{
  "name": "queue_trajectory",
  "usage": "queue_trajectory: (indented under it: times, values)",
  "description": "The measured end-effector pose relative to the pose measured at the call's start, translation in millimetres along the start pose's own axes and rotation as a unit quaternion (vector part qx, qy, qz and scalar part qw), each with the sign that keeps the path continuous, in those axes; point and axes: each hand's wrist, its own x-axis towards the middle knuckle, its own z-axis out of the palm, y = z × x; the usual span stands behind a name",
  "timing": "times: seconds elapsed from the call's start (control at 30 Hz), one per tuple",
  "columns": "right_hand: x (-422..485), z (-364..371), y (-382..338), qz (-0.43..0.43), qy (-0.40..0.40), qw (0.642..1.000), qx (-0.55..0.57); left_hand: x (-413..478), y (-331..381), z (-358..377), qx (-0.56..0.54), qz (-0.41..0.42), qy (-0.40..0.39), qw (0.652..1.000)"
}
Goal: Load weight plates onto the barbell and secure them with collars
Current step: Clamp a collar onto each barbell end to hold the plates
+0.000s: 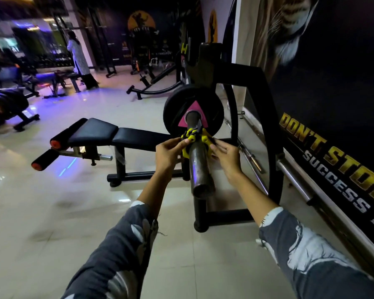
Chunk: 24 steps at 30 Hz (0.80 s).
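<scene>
Yellow-and-black plastic clamp collar (pixel 194 139) sits around the worn grey steel barbell sleeve (pixel 200 169) at centre frame, near but apart from the plate. Black round weight plate (pixel 192 111) with a pink triangular centre label is on the sleeve, above the collar in the frame. Sleeve end points toward the camera, bare from collar to tip.

Left hand (pixel 171 152): fingers pinched on the collar's left side, holding it. Right hand (pixel 226 155): fingers narrow, tips touching the collar's right side; thumb hidden, so whether it grips I cannot tell. Both forearms wear grey sleeves with a white print.

Barbell rests in a black steel rack upright (pixel 205 61), upper centre. Black padded bench (pixel 117 134) with orange-ended rollers lies left of centre on the pale tiled floor (pixel 52 212). No containers in view.
</scene>
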Motion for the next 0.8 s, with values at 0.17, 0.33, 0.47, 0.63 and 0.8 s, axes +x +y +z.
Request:
queue_trajectory:
  times: [0.17,0.33,0.47,0.63,0.8]
  values:
    - [87.1,10.2,16.7,0.033,0.011,0.999,0.026,76.0,-3.9,17.1,0.026,0.002,0.040,0.999]
    - [138.4,16.8,33.6,0.046,0.019,0.997,0.053,126.1,0.6,23.3,0.061,-0.009,0.059,0.996]
    - [140.7,17.0,45.3,0.047,0.006,0.993,0.106,133.0,12.6,23.8,0.183,-0.001,0.047,0.982]
    - [139.6,18.8,35.3,0.106,0.019,0.972,0.209,146.6,35.7,51.2,0.416,0.044,0.082,0.905]
    - [131.4,21.3,21.9,0.123,0.017,0.972,0.198,153.8,37.5,48.1,0.382,0.020,0.085,0.920]
